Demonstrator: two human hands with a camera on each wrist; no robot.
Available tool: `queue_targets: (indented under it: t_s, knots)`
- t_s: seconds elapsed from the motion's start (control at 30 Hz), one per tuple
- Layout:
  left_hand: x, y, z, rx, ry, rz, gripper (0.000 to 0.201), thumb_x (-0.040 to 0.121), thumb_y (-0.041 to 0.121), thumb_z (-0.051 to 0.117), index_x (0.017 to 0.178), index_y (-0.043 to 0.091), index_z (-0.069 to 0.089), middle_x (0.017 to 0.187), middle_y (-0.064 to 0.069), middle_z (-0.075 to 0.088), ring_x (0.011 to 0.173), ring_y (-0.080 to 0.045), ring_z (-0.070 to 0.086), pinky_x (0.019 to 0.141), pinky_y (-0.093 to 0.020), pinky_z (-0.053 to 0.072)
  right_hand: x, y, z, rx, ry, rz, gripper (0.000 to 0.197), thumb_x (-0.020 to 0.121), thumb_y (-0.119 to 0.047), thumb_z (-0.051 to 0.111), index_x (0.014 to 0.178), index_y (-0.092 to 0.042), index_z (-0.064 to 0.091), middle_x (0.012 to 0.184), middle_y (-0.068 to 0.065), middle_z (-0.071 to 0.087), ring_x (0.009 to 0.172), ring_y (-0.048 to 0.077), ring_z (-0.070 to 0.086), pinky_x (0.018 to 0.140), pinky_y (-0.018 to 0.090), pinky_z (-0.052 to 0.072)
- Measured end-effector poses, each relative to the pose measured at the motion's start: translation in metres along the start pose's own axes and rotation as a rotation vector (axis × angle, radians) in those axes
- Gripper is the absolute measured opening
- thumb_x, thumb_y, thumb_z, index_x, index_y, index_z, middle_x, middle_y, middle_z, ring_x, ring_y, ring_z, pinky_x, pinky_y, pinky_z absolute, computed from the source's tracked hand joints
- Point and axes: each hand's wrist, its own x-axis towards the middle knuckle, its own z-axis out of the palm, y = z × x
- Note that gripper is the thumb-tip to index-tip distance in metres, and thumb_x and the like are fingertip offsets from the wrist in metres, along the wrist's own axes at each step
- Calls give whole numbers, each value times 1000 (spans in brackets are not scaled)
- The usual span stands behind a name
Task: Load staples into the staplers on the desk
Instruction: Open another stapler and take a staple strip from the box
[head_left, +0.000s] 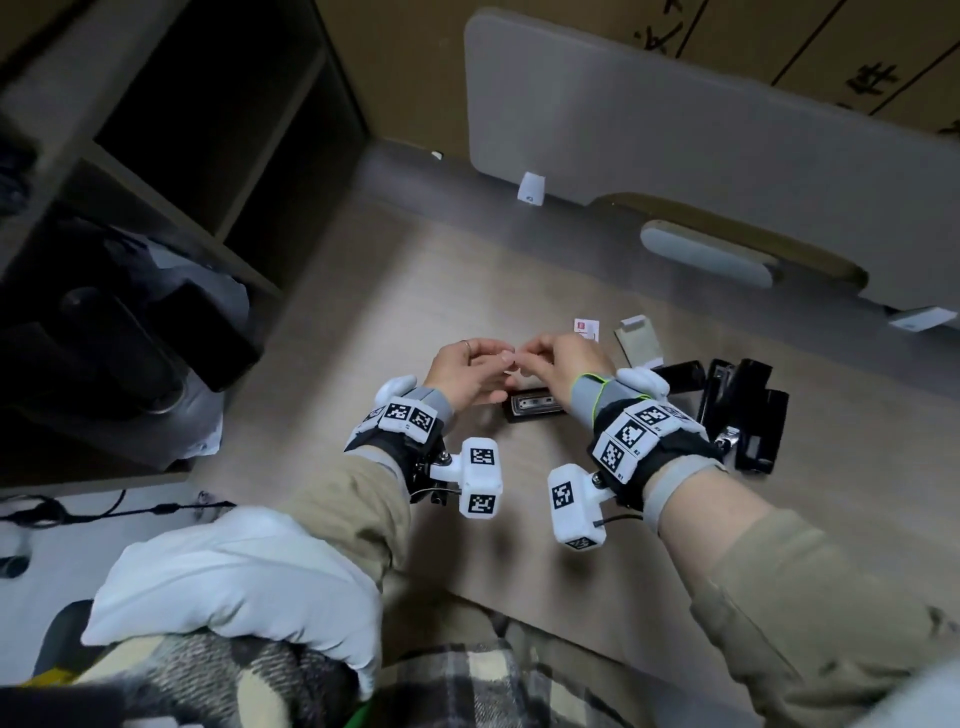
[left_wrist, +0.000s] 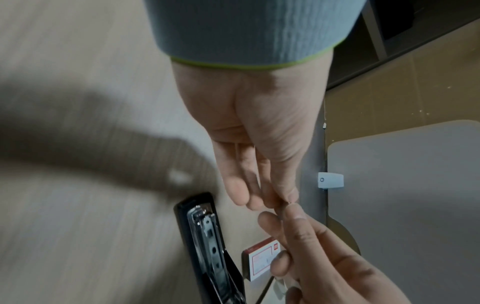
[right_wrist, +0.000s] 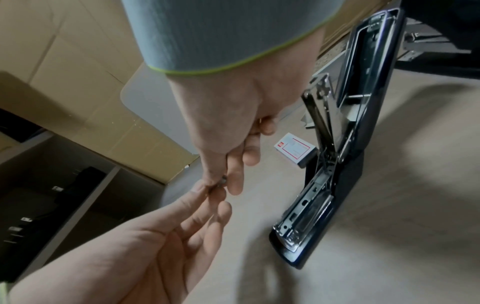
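Note:
Above the desk my two hands meet fingertip to fingertip. My left hand (head_left: 500, 359) (left_wrist: 281, 198) and my right hand (head_left: 525, 358) (right_wrist: 221, 179) both pinch a small strip of staples (right_wrist: 223, 181), which is mostly hidden by the fingers. Just below the hands lies an open black stapler (head_left: 535, 406) (left_wrist: 205, 242) (right_wrist: 322, 185), its lid swung up and its metal staple channel bare. A red-and-white staple box (head_left: 586, 328) (left_wrist: 261, 259) (right_wrist: 295, 149) lies on the desk beyond the hands.
More black staplers (head_left: 740, 410) lie opened in a cluster to the right. A torn grey box sleeve (head_left: 640, 340) lies beside the staple box. A grey partition panel (head_left: 675, 145) closes off the back of the wooden desk (head_left: 389, 322). Dark shelving (head_left: 171, 156) stands at left.

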Motion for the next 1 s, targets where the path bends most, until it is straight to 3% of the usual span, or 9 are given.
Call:
queue_targets:
  t_s: [0.2,0.33,0.43,0.57,0.7,0.87,1.0]
  knots:
    - [11,1,-18,-6,-37,-43,13,93,10,63,106,11,62,97,-10,70,75,-13,71,68,-25,60,-5,-1,15,97,62,98,12,82,-37,71,92,-30,70,83,-7,70,89,18,65,84,31,51]
    - [13,-2,-18,13,-114,-77,31,90,15,69,119,8,62,100,-9,72,84,-19,71,78,-32,60,-9,2,24,238,122,108,8,82,-28,74,85,-28,67,66,-13,62,75,14,63,84,34,53]
    - [12,-1,-17,14,-190,-138,25,96,22,61,114,5,64,103,-11,73,87,-19,72,74,-27,60,-6,5,26,243,163,109,12,81,-28,74,92,-28,70,68,-15,65,78,11,66,84,32,54]
    - [12,1,-15,38,-217,-160,17,97,24,58,108,11,63,105,-8,75,93,-19,73,82,-30,57,-5,7,25,233,173,127,18,77,-27,77,95,-31,72,72,-13,63,81,13,66,82,31,53]
    - [12,4,-13,72,-134,-152,13,92,21,63,102,13,66,102,-11,76,94,-19,74,74,-27,57,-4,10,30,248,177,132,18,76,-28,78,92,-32,71,69,-13,63,77,12,65,83,31,54]
    - [13,7,-14,53,-76,-190,2,89,20,66,90,20,64,92,-5,77,82,-16,75,66,-25,54,-11,20,38,256,226,136,19,80,-24,76,97,-29,70,73,-11,61,74,13,61,81,31,54]
    - [11,-1,-19,193,-55,-301,7,89,14,58,90,10,62,88,-8,76,69,-23,74,56,-24,55,-17,27,35,95,271,142,15,84,-30,69,99,-33,69,79,-12,64,86,16,64,78,29,50]
